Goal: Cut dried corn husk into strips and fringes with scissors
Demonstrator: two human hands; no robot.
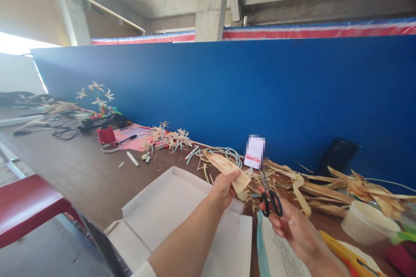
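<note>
My left hand (224, 188) pinches a pale dried corn husk (227, 167), which points up and to the left. A pair of scissors (267, 190) with black handles is in my right hand (289, 225), the fingers at the handle loops and the blades pointing upward. The blades are just right of the husk and apart from it. Below my left forearm lies a white open cardboard box (169, 207). Under my right hand is a printed sheet or booklet (279, 251) with a light blue edge.
Loose dried husks (344, 190) and a white tub (368, 223) are at the right, near a yellow tool (341, 253). Husk flowers (172, 138), blue cord (227, 152) and a red thread spool (106, 134) lie farther left. A blue partition (208, 82) backs the table; a red stool (29, 207) stands left.
</note>
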